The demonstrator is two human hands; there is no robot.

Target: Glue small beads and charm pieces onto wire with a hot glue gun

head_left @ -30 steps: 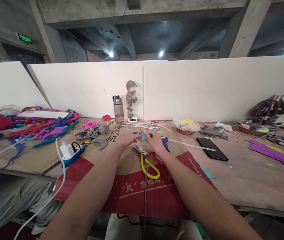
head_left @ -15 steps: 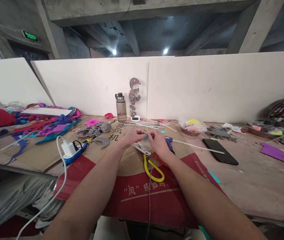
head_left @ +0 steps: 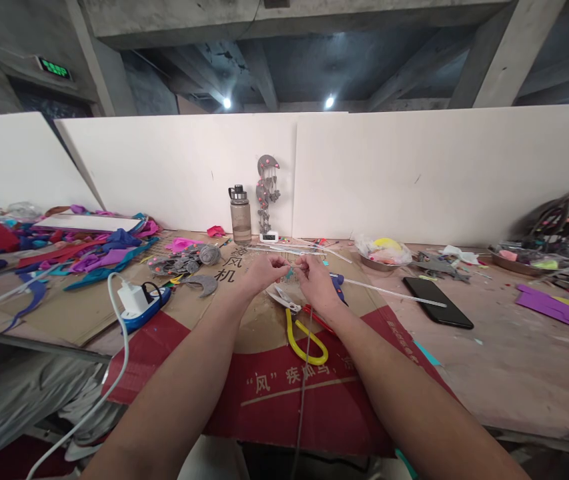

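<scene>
My left hand (head_left: 265,273) and my right hand (head_left: 317,279) meet above the cardboard, fingertips pinched close together. A tiny teal bit shows between them, too small to name. From beneath my right hand a thin grey cord (head_left: 304,387) hangs down over the table's front edge; its upper end is hidden by the fingers. Just below the hands lie scissors with yellow handles (head_left: 308,343), blades spread, and a red handle (head_left: 320,320) partly behind my right wrist. A blue glue gun (head_left: 337,288) lies right of my right hand, with a clear glue stick (head_left: 389,291) reaching out from it.
A black phone (head_left: 438,303) is at right, bowls (head_left: 381,261) behind it. Grey yarn (head_left: 210,254) and a felt crescent (head_left: 203,285) lie left, near a blue power strip (head_left: 147,313). A bottle (head_left: 241,217) and small clock (head_left: 268,237) stand at the back.
Both hands stay pinched in nearly the same place. The hanging cord has swung slightly and now lies straighter. The whole view has shifted a little.
</scene>
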